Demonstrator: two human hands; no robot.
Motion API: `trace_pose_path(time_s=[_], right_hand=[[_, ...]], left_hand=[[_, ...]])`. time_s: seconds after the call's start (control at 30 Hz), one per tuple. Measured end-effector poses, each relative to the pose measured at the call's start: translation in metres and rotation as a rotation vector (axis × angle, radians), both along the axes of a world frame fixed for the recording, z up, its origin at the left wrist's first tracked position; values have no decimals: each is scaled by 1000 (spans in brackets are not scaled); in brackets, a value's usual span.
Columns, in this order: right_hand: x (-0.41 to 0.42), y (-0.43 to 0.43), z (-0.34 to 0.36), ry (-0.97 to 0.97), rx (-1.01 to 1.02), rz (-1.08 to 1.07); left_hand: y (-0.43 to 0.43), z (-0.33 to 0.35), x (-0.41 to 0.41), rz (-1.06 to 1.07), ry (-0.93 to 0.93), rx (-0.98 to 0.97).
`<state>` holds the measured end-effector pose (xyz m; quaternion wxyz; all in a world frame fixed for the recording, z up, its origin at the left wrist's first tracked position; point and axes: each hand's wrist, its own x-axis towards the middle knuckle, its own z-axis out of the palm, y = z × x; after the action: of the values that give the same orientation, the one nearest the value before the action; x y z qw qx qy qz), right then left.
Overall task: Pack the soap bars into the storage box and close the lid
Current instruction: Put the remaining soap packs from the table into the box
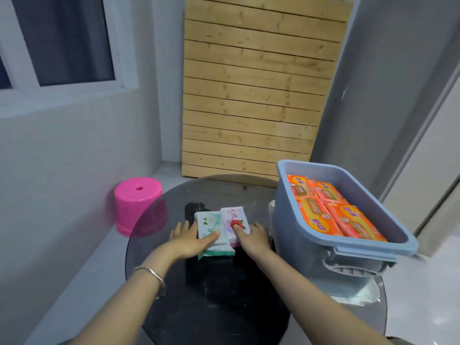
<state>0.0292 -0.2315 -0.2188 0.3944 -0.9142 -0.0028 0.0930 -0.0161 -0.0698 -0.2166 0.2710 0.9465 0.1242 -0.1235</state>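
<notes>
Head view: left hand (189,241) on green soap bar (211,227), right hand (251,237) on pink one (235,217)

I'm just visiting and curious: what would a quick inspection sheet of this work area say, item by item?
Surface: round dark glass table, see-through at its edge.
Job's things: blue storage box open at the table's right, orange soap bars packed inside; green-and-white soap bar and pink-and-white soap bar side by side on the table. A pale panel under the box may be the lid; cannot tell.
Clutter: nothing seen.
Grippers: left hand on the green-and-white bar, right hand on the pink-and-white bar, fingers closing on them; bracelet on the left wrist.
Cables: nothing seen.
Surroundings: pink stool on the floor, wooden slat panel against the wall, window at the left.
</notes>
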Motion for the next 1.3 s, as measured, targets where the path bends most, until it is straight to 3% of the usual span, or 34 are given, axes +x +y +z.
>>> trace_pose_path(time_s=[0.1,0.17,0.27,0.37,0.5,0.57,0.67,0.8,1.0,1.2,1.3], right_hand=[[-4,2,-5,-114,27,38],[-8,3,-7,-115,187,6],[-16,3,-4,-65,407,-59],[-19,9,6,-74,566,-29],[-18,29,23,-189,466,-72],[-18,35,22,-80,474,-181],[-24,31,20,154,666,-278],[-24,19,49,94,721,-227],[-14,-29,152,37,755,-59],[27,-124,196,-167,626,-179],[51,-155,186,-127,583,-229]], left_hand=[[-6,-8,2,63,-92,-29],[-6,-13,4,72,-168,-93],[-6,-11,5,125,-317,-398],[-9,-4,4,160,-420,-552],[-12,0,2,232,-484,-649],[-14,1,1,271,-478,-668],[-11,5,0,340,-452,-706],[-8,22,2,395,-499,-880],[-21,74,17,427,-529,-1278],[-42,108,38,345,-471,-1243],[-52,118,46,320,-468,-1210]])
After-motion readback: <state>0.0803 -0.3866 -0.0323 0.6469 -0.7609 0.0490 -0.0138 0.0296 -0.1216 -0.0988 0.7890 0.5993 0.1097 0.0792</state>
